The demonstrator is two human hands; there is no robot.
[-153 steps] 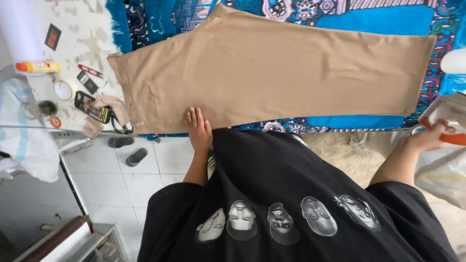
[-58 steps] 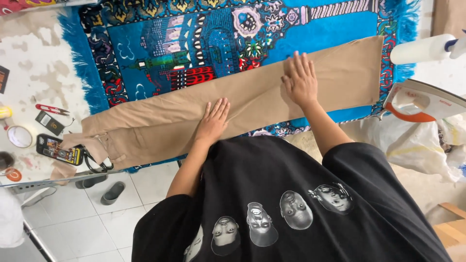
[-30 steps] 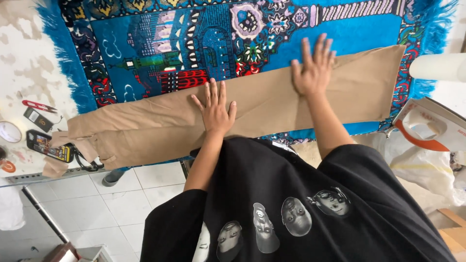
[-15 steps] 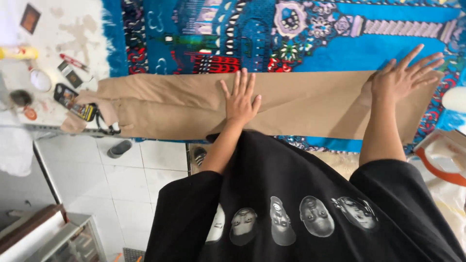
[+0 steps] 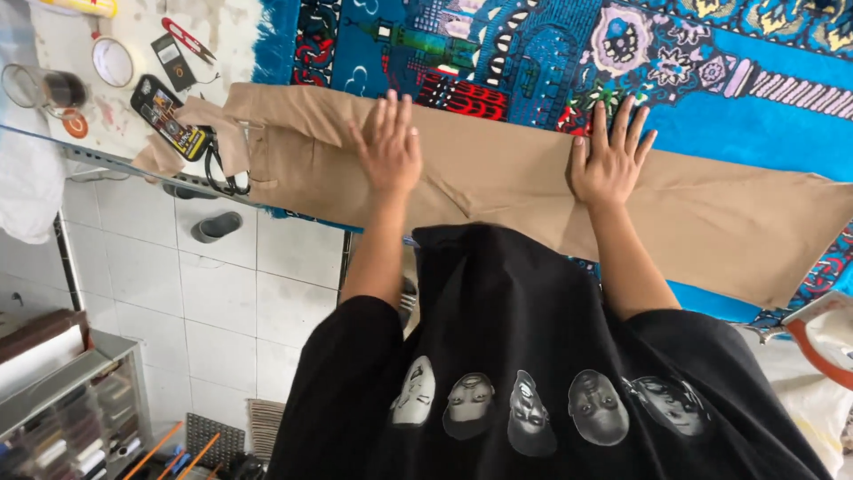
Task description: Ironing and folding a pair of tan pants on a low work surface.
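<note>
Already folded lengthwise and laid flat: tan trousers (image 5: 498, 187), stretched across a blue patterned cloth (image 5: 711, 80) that covers the work surface, waistband end toward the left, leg ends running off to the right. Left hand (image 5: 388, 151) spread wide, palm down, pressed on the upper part near the seat. Right hand (image 5: 611, 162) likewise splayed, fingers fanned, flat on the legs further along. Nothing gripped or pinched by either; both simply bearing on the fabric. Judging by how things lie: halves brought together and mostly level, with a shallow crease showing between the hands and some bunching at the waistband, where a loose flap hangs over the table edge. Smoothing seemingly under way rather than finished; any cross-fold or pressing not yet done. Off to the left on the bare tabletop, a phone in a printed case (image 5: 166, 116), a round lid (image 5: 113, 60) and a glass jar (image 5: 44, 89), well apart from the hands. At the far right edge, part of an orange and white iron (image 5: 822, 342), untouched.
</note>
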